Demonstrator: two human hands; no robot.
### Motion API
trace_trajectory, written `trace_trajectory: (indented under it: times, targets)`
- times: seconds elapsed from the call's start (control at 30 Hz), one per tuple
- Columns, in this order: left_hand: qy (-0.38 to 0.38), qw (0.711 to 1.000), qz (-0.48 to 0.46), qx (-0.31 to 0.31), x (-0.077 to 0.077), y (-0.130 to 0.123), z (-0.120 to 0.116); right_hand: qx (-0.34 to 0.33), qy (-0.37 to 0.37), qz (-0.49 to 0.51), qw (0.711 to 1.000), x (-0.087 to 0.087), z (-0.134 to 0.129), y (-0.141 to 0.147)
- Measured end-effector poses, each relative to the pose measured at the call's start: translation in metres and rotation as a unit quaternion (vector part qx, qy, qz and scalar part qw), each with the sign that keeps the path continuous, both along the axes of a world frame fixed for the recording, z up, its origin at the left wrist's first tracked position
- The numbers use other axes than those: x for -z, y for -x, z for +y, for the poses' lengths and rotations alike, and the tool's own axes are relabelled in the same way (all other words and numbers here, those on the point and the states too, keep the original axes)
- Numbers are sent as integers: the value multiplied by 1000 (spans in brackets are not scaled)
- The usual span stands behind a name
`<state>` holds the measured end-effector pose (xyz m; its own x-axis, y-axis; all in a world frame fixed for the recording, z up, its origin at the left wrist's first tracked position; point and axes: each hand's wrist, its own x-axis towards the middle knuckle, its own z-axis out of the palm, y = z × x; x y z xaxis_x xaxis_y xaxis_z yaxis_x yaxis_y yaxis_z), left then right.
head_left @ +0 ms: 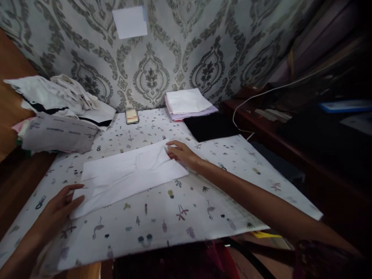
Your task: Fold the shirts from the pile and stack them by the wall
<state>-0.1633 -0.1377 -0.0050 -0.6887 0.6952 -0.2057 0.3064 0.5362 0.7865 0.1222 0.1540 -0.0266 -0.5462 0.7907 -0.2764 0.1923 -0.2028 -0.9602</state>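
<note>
The bare, slim left hand (62,203) has its forefinger (74,186) stretched out and its thumb (78,201) apart from it, on the nearer side. Behind these fingers, its slender bare forearm (21,252) runs back toward the body. The bare, slim right hand (186,155) is farther forward, well apart from the left fingers, its uppermost digit extended, others bent beneath; its long bare forearm (247,197) slants back behind them.

A printed tablecloth (200,217) and heaped clothes (62,97) suggest a home.
</note>
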Motion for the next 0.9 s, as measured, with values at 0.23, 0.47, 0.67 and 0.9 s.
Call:
trace_trajectory:
  times: [0.23,0.47,0.67,0.9]
  targets:
    - [6,999,-13,-28,7,14,4,-32,-198,-68,977,9,-31,-61]
    - [-60,990,-87,-92,11,13,15,-64,-282,-109,951,13,-50,-75]
    - [-42,994,-35,-92,16,21,14,-70,-281,-120,950,17,-49,-75]
    - [35,995,90,-10,15,19,10,-63,-275,-105,954,21,-49,-77]
